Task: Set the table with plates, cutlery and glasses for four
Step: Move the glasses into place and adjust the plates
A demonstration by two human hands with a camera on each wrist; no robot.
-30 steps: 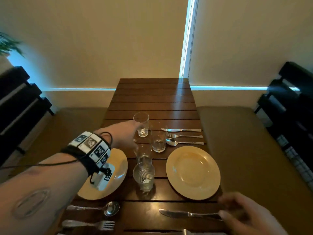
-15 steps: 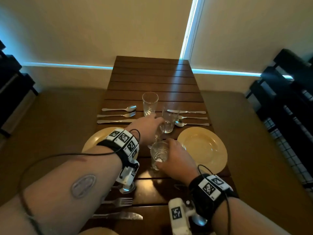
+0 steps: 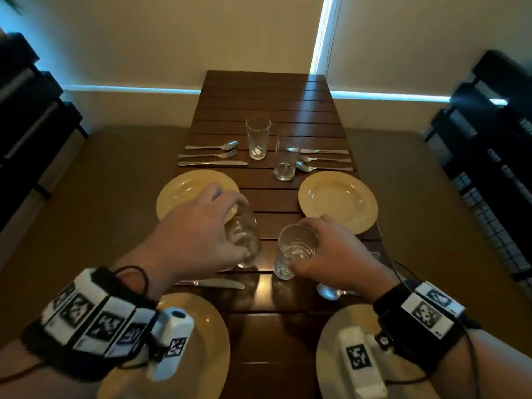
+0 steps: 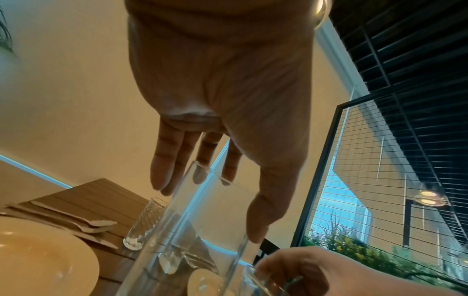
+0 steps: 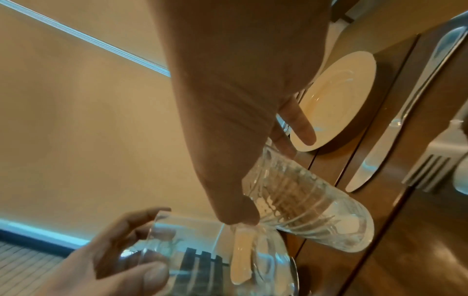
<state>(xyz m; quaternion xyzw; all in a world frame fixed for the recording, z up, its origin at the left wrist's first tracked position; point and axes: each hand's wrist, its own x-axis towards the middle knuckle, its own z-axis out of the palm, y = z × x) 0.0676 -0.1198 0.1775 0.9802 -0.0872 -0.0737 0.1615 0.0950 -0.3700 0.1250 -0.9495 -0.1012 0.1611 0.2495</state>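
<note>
We have four plates down on the counter [image 3: 267,90]: the far-left plate [image 3: 184,188] and the far-right plate [image 3: 338,201] toward the far edge, the near-left plate [image 3: 198,347] and the near-right plate [image 3: 331,358] at the near edge under our wrists. Beyond the far-left plate lies a spoon, fork and knife set [image 3: 211,154], and beyond the far-right plate another cutlery set [image 3: 325,160]. Two glasses already stand near the counter's middle line, the far glass [image 3: 257,138] and the second glass [image 3: 285,159] just beside the right-hand cutlery.

Our left hand [image 3: 198,234] has its fingers curled round the left glass [image 3: 244,237], and our right hand [image 3: 336,251] wraps the right glass [image 3: 293,250]; both glasses are between the far and near plates. Whether their bases touch the wood we cannot tell.

For the near settings we see a knife [image 3: 213,283] beyond the near-left plate and a spoon bowl [image 3: 326,292] beyond the near-right plate; the right wrist view adds a right-side knife [image 5: 395,128] and a fork [image 5: 428,172] there. The rest of the left cutlery is hidden by our arm. We judge the task nearly done: what remains is setting these two glasses by the near plates.
</note>
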